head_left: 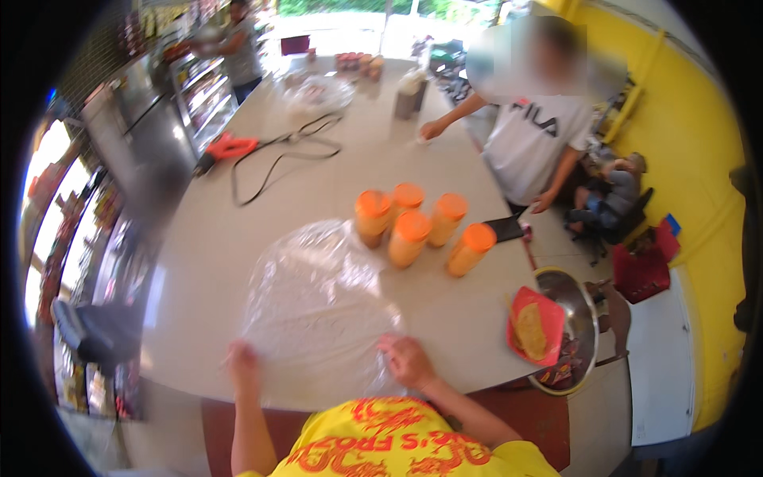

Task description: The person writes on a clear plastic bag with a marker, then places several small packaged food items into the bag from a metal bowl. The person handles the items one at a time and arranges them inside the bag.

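Note:
A clear plastic bag (318, 294) lies spread flat on the table in front of me. My right hand (408, 362) is closed at its right edge, fingers pinching the film. By the near left corner of the bag is my left hand (243, 364), blurred, and its fingers are too smeared to read. Just beyond the bag stand several upright jars with orange lids, among them a front jar (408, 240) and a right-hand jar (470, 250). Neither hand touches the jars.
A red heat gun (230, 147) with a black cord lies far left on the pale table (199, 278). A co-worker (540, 135) stands at the right side, one hand on the table. Near the right edge are a dark flat object (505, 230), a red tray (524, 300) and a metal bowl (584, 318).

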A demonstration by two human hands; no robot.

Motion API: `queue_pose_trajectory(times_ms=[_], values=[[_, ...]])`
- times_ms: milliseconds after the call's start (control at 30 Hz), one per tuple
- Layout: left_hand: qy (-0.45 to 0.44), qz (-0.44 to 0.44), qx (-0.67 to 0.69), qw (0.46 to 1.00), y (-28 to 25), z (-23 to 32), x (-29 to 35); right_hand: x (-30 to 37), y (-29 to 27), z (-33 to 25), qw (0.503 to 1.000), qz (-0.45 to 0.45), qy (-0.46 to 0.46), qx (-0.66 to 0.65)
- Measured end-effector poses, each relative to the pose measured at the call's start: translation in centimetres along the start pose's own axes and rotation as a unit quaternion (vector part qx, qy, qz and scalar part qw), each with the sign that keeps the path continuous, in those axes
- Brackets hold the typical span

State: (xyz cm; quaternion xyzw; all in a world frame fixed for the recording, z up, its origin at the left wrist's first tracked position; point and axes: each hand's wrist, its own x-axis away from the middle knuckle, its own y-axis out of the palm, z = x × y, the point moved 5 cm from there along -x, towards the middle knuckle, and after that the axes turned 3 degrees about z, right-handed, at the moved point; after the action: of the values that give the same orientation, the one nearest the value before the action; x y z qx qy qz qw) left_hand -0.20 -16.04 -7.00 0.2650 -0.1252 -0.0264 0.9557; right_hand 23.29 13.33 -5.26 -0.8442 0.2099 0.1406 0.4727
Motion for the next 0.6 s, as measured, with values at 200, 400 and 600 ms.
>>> queue_pose_trajectory(times_ms=[200, 400, 600], values=[[0.035, 0.013, -0.06, 0.998, -0.8, 0.2, 0.7, -0.3, 0.1, 0.1, 1.0, -0.013, 0.013, 0.022], [0.07, -0.02, -0.167, 0.983, 1.0, 0.2, 1.7, -0.5, -0.3, -0.2, 1.0, -0.02, 0.01, 0.002], [0.142, -0.025, -0.333, 0.932, 2.4, 0.9, 2.6, -0.3, 0.0, 0.2, 1.0, -0.02, 0.013, -0.008]])
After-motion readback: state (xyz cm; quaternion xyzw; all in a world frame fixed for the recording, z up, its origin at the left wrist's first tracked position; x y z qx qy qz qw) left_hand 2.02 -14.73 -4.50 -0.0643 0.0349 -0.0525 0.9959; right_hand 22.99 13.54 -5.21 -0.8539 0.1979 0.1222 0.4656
